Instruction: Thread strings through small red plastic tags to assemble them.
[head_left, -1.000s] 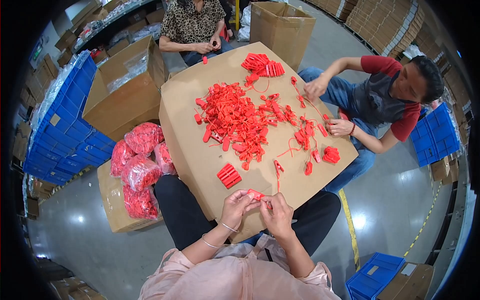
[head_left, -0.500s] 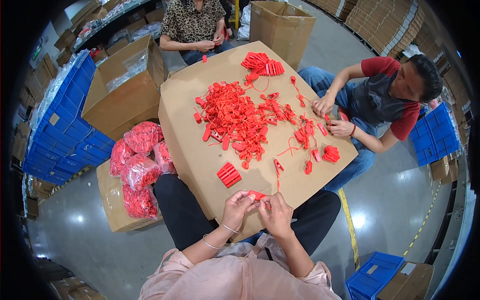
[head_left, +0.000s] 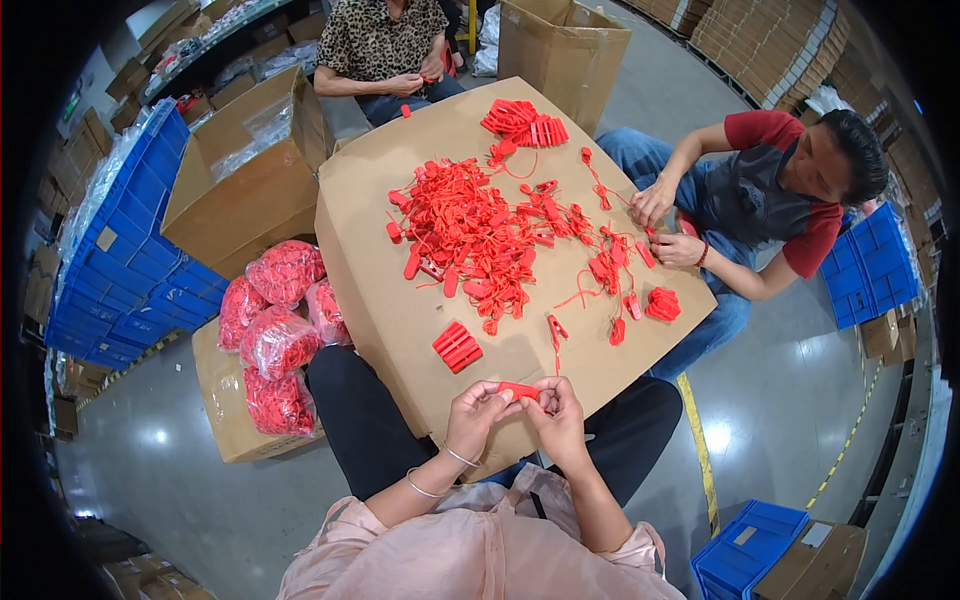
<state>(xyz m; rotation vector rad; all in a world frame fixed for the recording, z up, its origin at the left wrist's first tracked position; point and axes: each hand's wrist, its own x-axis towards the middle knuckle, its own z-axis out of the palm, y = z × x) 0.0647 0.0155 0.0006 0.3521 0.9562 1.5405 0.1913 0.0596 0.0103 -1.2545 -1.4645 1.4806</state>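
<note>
Between both hands, over the near edge of the table, is a small, long red plastic piece. My left hand pinches its left end between thumb and fingers. At its right end, my right hand has its fingertips closed on the piece too. Just beyond my right hand a red piece with a cord lies on the cardboard. A neat row of red pieces sits beyond my left hand. Farther off is a big tangled heap of red pieces and cords.
The cardboard-topped table also bears stacked red pieces at its far side. Co-workers handle red pieces at the right and far side. Bagged red pieces, cartons and blue crates stand to the left.
My right hand's fingers have shifted slightly at the right end of the red piece, and more of it shows. The co-worker's hands on the right have moved a little.
</note>
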